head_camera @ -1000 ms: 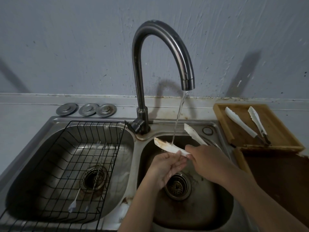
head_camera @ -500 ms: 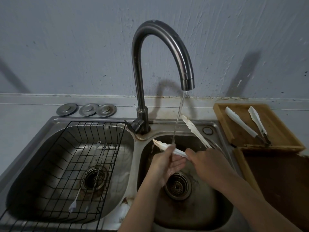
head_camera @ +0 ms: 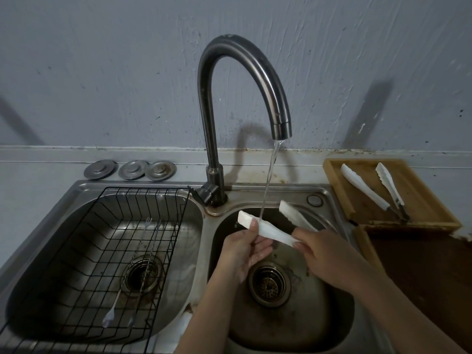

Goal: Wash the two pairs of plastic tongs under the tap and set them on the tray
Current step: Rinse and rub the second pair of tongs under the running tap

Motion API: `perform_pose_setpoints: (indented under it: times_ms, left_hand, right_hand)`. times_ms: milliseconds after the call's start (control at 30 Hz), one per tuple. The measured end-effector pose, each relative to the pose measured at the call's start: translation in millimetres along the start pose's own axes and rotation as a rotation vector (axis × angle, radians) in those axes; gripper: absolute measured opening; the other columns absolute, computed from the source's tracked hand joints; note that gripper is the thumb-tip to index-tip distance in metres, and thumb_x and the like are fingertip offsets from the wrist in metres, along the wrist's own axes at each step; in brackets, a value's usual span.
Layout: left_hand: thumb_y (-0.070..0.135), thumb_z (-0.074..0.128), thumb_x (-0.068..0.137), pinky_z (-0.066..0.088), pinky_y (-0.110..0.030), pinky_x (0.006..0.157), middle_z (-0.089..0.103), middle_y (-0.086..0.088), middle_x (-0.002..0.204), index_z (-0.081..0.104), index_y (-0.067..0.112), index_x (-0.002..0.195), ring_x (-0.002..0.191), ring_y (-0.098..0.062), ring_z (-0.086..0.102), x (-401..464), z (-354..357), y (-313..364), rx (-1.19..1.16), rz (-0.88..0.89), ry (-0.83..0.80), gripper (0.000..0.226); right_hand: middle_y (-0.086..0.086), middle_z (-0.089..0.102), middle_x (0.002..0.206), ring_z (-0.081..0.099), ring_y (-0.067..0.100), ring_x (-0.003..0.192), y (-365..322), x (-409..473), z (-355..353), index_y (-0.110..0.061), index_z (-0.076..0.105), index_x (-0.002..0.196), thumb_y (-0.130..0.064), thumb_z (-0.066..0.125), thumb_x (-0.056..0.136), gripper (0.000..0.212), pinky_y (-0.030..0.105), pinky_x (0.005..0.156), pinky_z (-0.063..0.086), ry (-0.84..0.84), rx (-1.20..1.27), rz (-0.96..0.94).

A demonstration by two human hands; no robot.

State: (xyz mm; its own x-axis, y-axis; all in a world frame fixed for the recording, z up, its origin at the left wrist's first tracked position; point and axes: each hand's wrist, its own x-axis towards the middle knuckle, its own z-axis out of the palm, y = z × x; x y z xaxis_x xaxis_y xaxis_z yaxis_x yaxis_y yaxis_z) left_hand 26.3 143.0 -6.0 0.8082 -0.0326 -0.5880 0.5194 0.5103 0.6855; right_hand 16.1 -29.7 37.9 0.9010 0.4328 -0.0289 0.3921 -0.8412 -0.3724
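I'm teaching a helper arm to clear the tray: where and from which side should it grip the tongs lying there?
Grip the white tongs near the dark hinge end, where both arms converge, probably coming from above. They lie flat on the wooden tray, arms splayed toward the wall, so a side approach would likely meet the tray's raised rim.

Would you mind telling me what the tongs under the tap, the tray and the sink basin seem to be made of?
Tongs under the tap: white, matte, slightly translucent, likely plastic.
Tray: warm brown with visible grain and raised edges, probably wood or bamboo.
Sink basin: grey brushed metal with soft reflections, apparently stainless steel, stained.
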Motion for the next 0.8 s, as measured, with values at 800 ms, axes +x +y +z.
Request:
perform_pose_setpoints:
  times_ms: [800]
  left_hand:
    - [0.004, 0.058, 0.086, 0.048, -0.025, 0.052, 0.057, -0.009, 0.051, 0.062, -0.006, 0.094, 0.043, -0.016, 0.048, 1.6, -11.8, 6.8, 0.075, 0.281, -0.062, 0.013]
  right_hand:
    - [-0.007, 0.042, 0.051, 0.041, 0.002, 0.049, 24.9, -8.4, 0.8, -0.020, 0.047, 0.060, -0.026, 0.044, 0.096, 0.036, 0.025, 0.055, 0.036, -0.063, 0.449, 0.154]
